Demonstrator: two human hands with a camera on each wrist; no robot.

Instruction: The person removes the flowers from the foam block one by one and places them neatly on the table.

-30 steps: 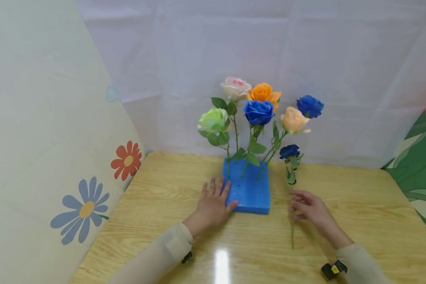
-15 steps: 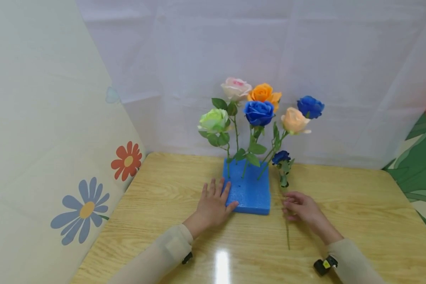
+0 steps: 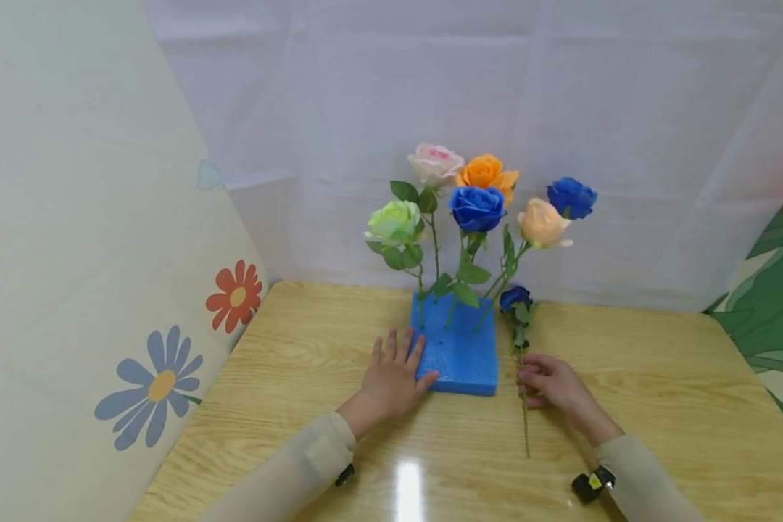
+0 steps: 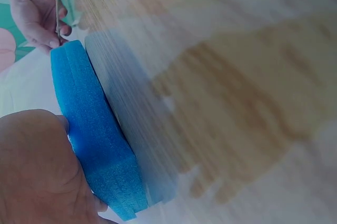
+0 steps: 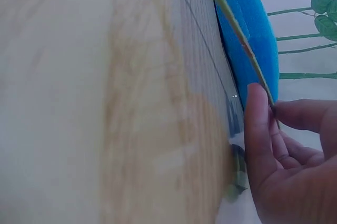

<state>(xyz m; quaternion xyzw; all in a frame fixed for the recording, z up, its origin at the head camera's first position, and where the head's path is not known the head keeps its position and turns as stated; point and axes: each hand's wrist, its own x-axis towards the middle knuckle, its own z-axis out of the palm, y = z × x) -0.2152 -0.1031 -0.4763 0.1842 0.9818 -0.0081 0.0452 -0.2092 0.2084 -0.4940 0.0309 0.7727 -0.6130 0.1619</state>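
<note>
A blue foam block (image 3: 457, 362) lies on the table, with several artificial roses standing in its back half. My left hand (image 3: 393, 377) rests spread on the block's left edge; the left wrist view shows its palm (image 4: 39, 166) against the foam (image 4: 95, 119). Just right of the block, my right hand (image 3: 554, 384) pinches the thin stem of a dark blue rose (image 3: 515, 299). The bloom points toward the back and the bare stem end toward me. In the right wrist view the stem (image 5: 242, 40) runs between thumb and fingertips (image 5: 257, 95), in front of the block.
In the block stand a light green rose (image 3: 394, 222), a pink-white rose (image 3: 435, 164), an orange rose (image 3: 486, 174), a blue rose (image 3: 477, 209), a peach rose (image 3: 543, 222) and another blue rose (image 3: 571, 197). A white cloth (image 3: 339, 130) hangs behind the wooden table (image 3: 659, 377).
My right hand has moved left toward the block with the dark blue rose, whose bloom has also dropped lower. The left hand has stayed on the foam.
</note>
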